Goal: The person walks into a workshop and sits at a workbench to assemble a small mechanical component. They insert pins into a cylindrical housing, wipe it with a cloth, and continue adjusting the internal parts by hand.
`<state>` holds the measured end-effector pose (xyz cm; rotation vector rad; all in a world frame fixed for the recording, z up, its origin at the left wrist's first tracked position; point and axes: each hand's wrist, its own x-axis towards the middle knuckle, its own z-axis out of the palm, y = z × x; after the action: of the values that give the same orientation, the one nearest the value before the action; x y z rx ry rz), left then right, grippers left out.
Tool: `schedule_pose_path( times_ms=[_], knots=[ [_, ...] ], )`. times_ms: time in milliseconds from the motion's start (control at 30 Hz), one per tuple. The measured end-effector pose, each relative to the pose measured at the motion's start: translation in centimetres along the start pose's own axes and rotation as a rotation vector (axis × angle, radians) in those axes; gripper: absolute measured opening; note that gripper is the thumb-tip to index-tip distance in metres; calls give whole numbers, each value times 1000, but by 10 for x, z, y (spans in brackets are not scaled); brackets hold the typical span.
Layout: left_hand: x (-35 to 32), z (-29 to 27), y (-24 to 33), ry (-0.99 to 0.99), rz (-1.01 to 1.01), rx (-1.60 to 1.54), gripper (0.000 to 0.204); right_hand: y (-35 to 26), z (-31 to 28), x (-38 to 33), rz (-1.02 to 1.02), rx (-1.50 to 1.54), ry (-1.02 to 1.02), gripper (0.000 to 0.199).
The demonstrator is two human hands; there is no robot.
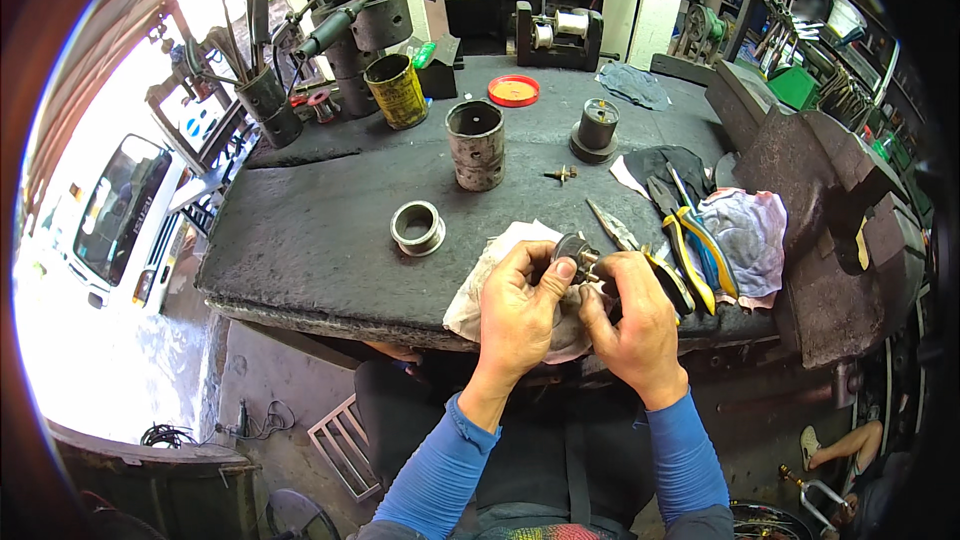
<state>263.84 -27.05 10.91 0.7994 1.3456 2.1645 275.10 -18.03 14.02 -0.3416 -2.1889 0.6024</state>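
My left hand (pixel 522 305) grips a small dark round part with metal studs (pixel 570 252) between thumb and fingers, over the near edge of the workbench. Closed beside it, my right hand (pixel 632 325) has thumb and forefinger at the part's studded side; whatever those fingertips pinch is too small to make out. Beneath both hands lies a crumpled pale cloth (pixel 467 302), partly hidden. Just right of the part are long-nose pliers (pixel 612 227) and yellow-handled pliers (pixel 692 245). A flanged metal ring (pixel 418 230) stands to the left.
A worn metal cylinder (pixel 477 152), a dark round canister on a base (pixel 598 128) and a small brass-coloured fitting (pixel 562 173) stand or lie farther back. Behind them are a yellow can (pixel 396 92) and a red lid (pixel 513 91). A bulky rusty metal block (pixel 820 240) borders the right.
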Motion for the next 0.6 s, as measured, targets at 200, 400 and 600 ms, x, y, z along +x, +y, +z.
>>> schedule_pose_path(
  times_ms=[200,400,600],
  knots=[
    [1,0,2,-19,-6,-16,16,10,-4,-3,-43,-107,-110,13],
    [1,-3,0,-21,-15,8,16,4,-3,0,-81,-91,-38,15],
    [3,-6,-2,-53,-23,3,17,13,-2,-4,-84,-156,-145,22]
  ],
)
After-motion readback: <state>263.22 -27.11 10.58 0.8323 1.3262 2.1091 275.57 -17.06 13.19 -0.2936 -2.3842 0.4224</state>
